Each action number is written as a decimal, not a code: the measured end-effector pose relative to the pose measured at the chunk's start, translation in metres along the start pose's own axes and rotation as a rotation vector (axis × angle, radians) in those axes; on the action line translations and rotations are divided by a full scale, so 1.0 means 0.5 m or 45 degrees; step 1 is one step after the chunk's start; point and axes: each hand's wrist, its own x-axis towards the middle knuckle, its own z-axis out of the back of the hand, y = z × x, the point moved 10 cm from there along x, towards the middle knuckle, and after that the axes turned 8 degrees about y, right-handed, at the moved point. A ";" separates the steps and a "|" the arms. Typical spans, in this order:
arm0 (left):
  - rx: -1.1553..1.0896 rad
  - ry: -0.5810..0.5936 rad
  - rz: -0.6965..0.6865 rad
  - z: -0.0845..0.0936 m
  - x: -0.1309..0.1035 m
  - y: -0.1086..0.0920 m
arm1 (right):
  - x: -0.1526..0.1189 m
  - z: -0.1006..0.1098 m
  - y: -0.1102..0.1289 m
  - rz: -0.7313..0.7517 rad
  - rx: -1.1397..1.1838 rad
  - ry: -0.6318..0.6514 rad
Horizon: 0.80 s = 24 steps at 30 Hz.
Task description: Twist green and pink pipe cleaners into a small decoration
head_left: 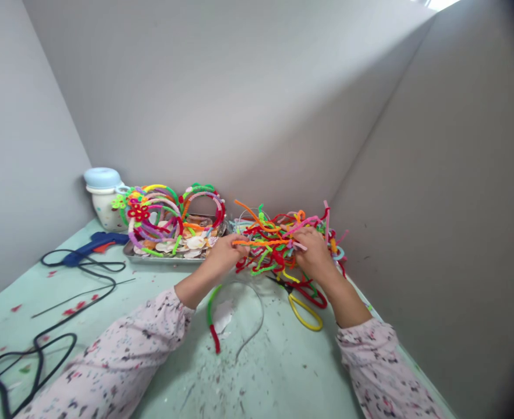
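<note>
Fuzzy orange stem held taut between both hands over the pile.

Nearest on the bench (283,372): a half-wrapped wire hoop (222,308), yellow-handled scissors (302,305) just to its right. Beyond, left hand (224,253) & right hand (313,253) each have fingers pinched on an end of the orange pipe cleaner (261,242), level, just above the pipe cleaner heap (283,238). Judged best kept taut, w/ loose strands pulled free slowly to avoid snags. Further left: tray of finished headbands (165,221), glue gun (95,241), lidded jar (103,195) at the wall.
</note>
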 end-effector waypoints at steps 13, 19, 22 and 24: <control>-0.197 0.206 -0.078 -0.055 -0.020 -0.031 | 0.005 -0.012 -0.002 -0.001 0.049 0.052; -0.124 0.137 -0.137 -0.047 -0.023 -0.040 | 0.007 -0.023 0.032 0.033 0.048 0.084; -0.133 0.135 -0.079 -0.039 -0.017 -0.034 | 0.006 -0.020 0.031 0.020 0.055 0.068; -0.130 0.118 -0.060 -0.030 -0.012 -0.029 | 0.006 -0.016 0.026 0.011 0.061 0.045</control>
